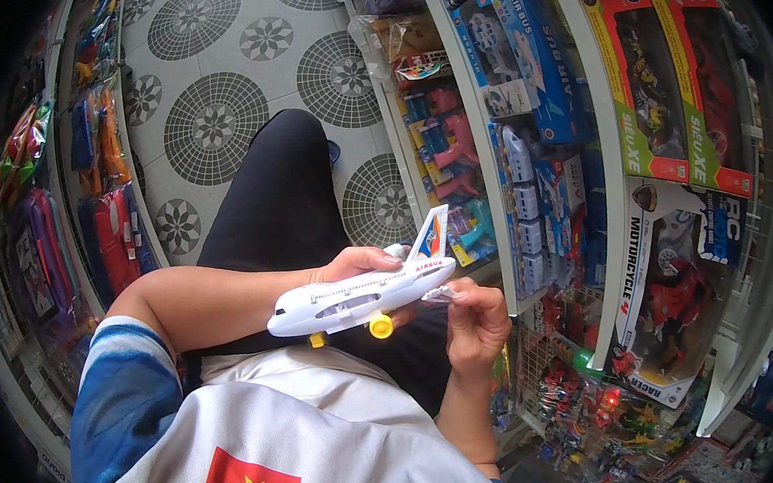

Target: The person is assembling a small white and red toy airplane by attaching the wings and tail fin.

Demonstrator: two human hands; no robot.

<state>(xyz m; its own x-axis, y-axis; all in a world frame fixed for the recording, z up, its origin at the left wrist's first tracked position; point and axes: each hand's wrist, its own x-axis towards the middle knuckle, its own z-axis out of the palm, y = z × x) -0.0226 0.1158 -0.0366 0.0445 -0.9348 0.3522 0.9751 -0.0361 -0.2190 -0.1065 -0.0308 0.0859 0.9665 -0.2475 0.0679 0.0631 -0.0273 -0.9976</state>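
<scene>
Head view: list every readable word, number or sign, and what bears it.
Lettering described, not copied:
Toy plane: red, on its side.
Motorcycle box: large, black.
Blue box: large capitals.
Red-and-green boxes: large, vertical.
Red patch on shirt: yellow star.
Remaining print: mostly too small or blurred.

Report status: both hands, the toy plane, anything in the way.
Left hand holding white toy plane. Right hand pinching small white part below its tail fin; attachment unclear. Nothing visibly in the way.
</scene>
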